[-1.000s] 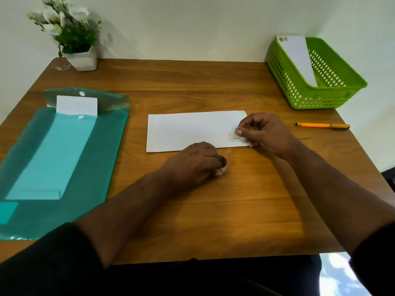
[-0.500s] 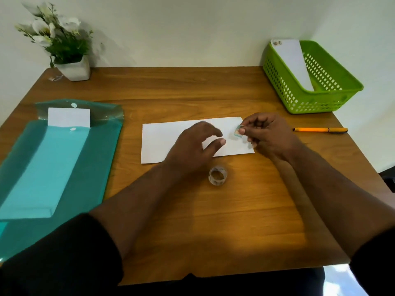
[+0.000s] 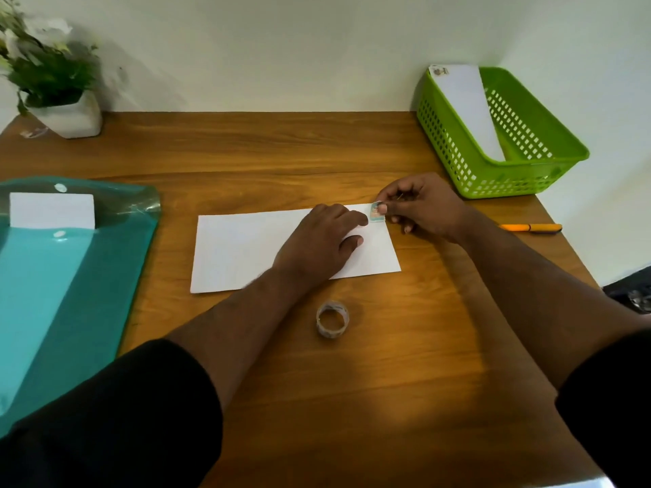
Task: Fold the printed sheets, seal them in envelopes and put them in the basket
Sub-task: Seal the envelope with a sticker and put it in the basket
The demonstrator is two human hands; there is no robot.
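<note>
Your right hand (image 3: 422,206) pinches a small stamp (image 3: 375,213) at the white envelope (image 3: 246,248)'s far right corner; your left hand (image 3: 320,241) lies flat beside it, fingers relaxed. Nearer you: roll (image 3: 332,319). Beyond: green basket (image 3: 458,163).

My small office or home desk corner, wooden counter (image 3: 352,153) against a plain wall, my teal document folder (image 3: 88,276), orange pen (image 3: 530,227), green mail basket (image 3: 454,160), potted flowers (image 3: 53,86)
</note>
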